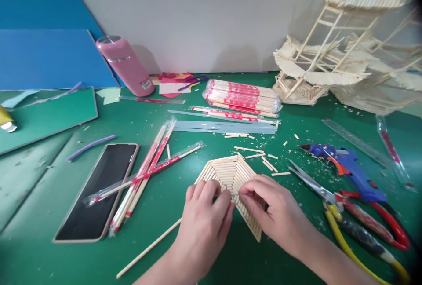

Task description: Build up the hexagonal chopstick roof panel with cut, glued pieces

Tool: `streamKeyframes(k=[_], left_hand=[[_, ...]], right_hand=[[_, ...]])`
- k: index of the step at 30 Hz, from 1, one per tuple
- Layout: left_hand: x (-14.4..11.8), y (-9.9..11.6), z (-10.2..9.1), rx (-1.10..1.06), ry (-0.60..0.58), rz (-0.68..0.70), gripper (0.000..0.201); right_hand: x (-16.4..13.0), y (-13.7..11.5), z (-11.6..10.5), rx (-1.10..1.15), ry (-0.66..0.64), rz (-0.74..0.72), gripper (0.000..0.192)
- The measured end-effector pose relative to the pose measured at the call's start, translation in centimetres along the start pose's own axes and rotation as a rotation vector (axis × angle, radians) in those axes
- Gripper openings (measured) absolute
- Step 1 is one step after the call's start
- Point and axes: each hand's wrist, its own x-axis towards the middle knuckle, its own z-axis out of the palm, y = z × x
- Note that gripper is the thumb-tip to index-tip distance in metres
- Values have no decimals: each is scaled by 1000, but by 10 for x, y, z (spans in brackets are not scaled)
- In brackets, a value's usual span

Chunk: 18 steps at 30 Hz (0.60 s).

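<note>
A flat hexagonal panel [231,171] of glued wooden sticks lies on the green mat [165,241]. My left hand [204,219] rests on its near left part, fingers curled down onto the sticks. My right hand [273,208] covers its near right part, thumb and fingertips pinched at the panel's middle next to the left fingers. Whether a small stick sits between the fingertips is hidden. A long bare stick [148,248] lies under my left wrist.
A phone [99,190] lies face up at left beside wrapped chopsticks [145,175]. A blue glue gun [349,166], scissors [313,184] and pliers [369,221] lie at right. A pink bottle [125,65], a chopstick pack [242,96] and a stick tower model [346,43] stand behind.
</note>
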Motion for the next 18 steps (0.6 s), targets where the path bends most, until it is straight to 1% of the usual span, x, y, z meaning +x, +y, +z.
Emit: streamKeyframes(k=[7, 18], left_hand=[[4, 0, -2, -42, -36, -34, 18], [5, 1, -2, -44, -44, -55, 17]], right_hand=[[-1, 2, 5, -40, 38, -46, 11], [-2, 2, 6, -64, 28, -16, 13]])
